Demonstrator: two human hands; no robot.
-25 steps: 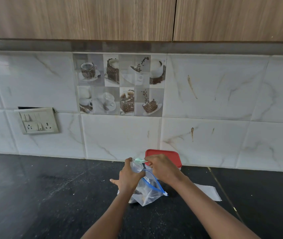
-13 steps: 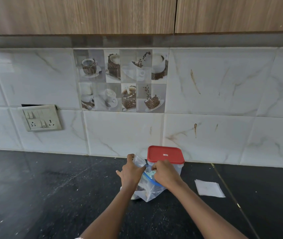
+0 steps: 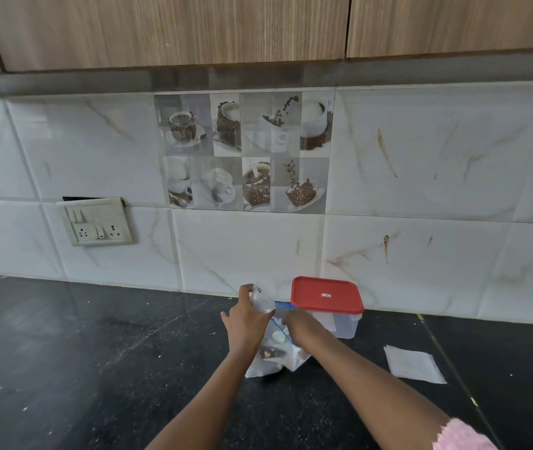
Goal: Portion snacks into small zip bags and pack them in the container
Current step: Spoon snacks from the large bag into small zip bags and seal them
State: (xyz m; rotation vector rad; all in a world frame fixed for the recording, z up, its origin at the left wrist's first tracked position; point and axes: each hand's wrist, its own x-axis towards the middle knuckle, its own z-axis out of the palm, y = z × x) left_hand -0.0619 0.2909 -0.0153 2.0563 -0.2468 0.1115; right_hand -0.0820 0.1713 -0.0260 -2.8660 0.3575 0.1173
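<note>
1. A clear bag [image 3: 274, 355] with a blue zip strip is sitting on the black counter [image 3: 96, 368] near its back edge, between the two hands and just in front of a clear container [image 3: 339, 323] with a red lid [image 3: 326, 295].
2. One big bag, one container and one flat white sheet [image 3: 414, 363] are lying on the counter, the sheet toward the right.
3. The left hand [image 3: 247, 323] is pinching the bag's upper left corner, lifting it; the right hand [image 3: 299, 323] is grasping the bag's mouth beside the zip. Both forearms are reaching forward from the near edge.
</note>
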